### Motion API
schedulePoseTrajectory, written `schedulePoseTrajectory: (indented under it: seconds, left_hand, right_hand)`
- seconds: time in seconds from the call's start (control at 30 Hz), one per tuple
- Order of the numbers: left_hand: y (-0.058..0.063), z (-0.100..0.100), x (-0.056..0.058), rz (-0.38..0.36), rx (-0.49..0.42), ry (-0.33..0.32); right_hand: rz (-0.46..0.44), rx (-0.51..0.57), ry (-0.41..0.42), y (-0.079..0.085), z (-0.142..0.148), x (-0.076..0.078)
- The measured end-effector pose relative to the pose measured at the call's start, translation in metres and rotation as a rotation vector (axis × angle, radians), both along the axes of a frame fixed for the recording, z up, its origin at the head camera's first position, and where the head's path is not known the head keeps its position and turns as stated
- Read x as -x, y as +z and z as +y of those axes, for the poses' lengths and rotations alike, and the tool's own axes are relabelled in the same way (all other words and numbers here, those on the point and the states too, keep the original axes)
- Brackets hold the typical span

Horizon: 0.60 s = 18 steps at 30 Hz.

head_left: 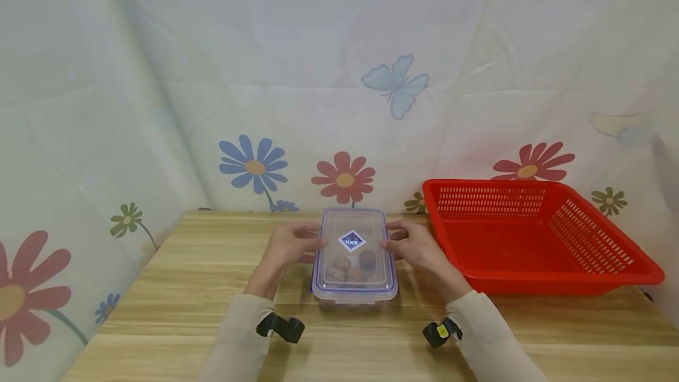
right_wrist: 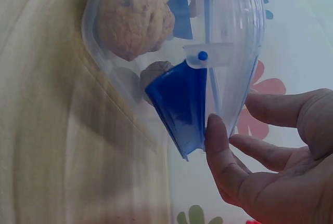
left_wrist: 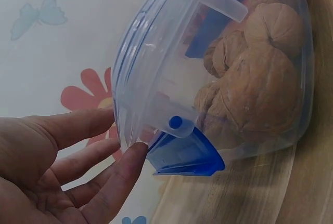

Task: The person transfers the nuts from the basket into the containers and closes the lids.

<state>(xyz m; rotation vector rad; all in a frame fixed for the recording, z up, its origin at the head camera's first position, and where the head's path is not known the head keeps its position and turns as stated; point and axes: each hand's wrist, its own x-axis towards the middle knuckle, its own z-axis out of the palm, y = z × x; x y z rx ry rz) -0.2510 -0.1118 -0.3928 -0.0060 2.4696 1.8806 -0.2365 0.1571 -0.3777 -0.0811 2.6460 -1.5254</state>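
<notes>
A clear plastic food container [head_left: 350, 305] stands on the table, with several walnuts [left_wrist: 260, 89] inside. Its clear lid [head_left: 352, 276], edged in blue and labelled with a diamond sticker [head_left: 352, 241], lies over the box. At the lid's left edge, my left hand [head_left: 292, 244] pinches the rim between thumb and fingers. My right hand [head_left: 416, 244] grips the opposite edge the same way. Blue side clips, one by the left fingers [left_wrist: 184, 151] and one by the right [right_wrist: 179, 112], hang swung outward from the lid. Part of each hand's fingers is hidden under the rim in the head view.
A large red plastic basket [head_left: 530, 282] with slotted walls stands on the right of the wooden table [head_left: 201, 299], close to my right hand. Behind the table hangs a white curtain [head_left: 297, 46] printed with flowers and a butterfly.
</notes>
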Motion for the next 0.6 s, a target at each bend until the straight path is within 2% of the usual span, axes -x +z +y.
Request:
schedulePoseTrajectory:
  seconds: [0.27,0.43,0.6]
  left_hand:
    - [-0.001,-0.002,0.001,-0.016,-0.02,-0.02]
    - [-0.003,-0.006,0.001,-0.031,-0.021,-0.06]
    - [-0.007,-0.01,0.002,-0.102,-0.032,-0.11]
  right_hand:
    - [-0.025,0.087,-0.038,-0.008,-0.001,-0.004]
    - [-0.078,0.104,-0.042,-0.009,0.0,-0.007]
    - [-0.148,0.139,-0.021,-0.01,0.002,-0.009]
